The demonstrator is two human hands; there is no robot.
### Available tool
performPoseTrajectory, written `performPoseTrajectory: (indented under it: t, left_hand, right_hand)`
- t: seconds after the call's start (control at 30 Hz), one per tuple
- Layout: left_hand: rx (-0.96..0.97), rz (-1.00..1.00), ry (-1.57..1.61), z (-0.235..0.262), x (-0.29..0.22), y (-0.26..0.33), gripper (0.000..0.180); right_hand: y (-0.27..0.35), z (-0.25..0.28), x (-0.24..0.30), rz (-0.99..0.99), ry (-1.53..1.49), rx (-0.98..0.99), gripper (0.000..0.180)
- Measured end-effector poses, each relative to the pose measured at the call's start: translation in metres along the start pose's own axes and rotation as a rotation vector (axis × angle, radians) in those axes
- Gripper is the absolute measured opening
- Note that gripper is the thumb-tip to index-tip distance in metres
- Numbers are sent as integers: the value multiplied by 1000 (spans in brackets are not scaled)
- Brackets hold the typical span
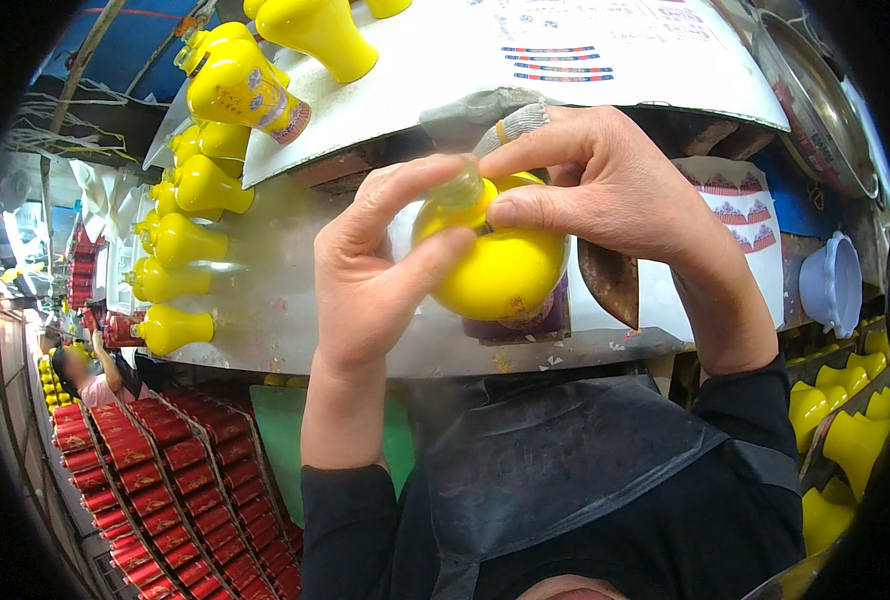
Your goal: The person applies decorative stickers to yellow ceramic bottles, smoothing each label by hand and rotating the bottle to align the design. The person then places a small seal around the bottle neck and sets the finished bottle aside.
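Head view: yellow bottle point(500, 270) half hidden behind left hand point(370, 270) and right hand point(615, 185), fingers point(445, 255) closed around it.

Both hands hold one yellow bottle point(500, 265) over the tabletop point(265, 300). The left grip point(380, 265) wraps its side. The right grip point(605, 185) pinches the clear cap point(462, 187) above it.

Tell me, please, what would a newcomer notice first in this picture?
First, the bright yellow bottle at the centre, gripped by the left hand and the right hand, whose fingers meet at its clear cap. Next, the row of similar yellow bottles on the worktable to the left. Below them, at lower left, lie the stacked red boxes.
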State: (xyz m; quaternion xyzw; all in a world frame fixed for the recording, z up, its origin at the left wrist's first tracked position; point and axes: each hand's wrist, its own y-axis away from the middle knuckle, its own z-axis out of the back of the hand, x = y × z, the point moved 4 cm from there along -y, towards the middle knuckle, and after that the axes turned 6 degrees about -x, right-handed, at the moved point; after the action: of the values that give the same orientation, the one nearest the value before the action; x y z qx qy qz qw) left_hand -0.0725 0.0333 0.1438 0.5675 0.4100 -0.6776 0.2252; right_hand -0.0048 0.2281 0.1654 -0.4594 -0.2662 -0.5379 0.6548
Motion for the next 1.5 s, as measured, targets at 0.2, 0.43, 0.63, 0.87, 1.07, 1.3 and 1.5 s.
performPoseTrajectory:
  t: [0.2,0.43,0.63,0.87,1.07,1.3,1.5]
  left_hand:
    - [3,13,-6,-1,-1,0,46]
    - [4,-26,-44,-1,-3,-1,46]
    - [-35,-16,-129,-4,-11,-2,43]
    - [-113,22,-150,-11,-18,3,41]
    - [-94,95,-88,-9,-15,3,40]
    - [-84,54,-171,-8,-15,-1,45]
    - [-139,53,-160,-14,-16,0,37]
  right_hand:
    - [1,2,-2,-58,11,49,34]
    - [-1,2,-3,-109,-96,37,37]
    - [-1,3,-4,-139,-85,53,32]
    - [-1,1,-4,-140,-112,57,28]
    - [2,5,-2,-46,50,15,27]
    - [6,2,5,182,232,-174,21]
    - [6,-1,1,118,117,-209,21]
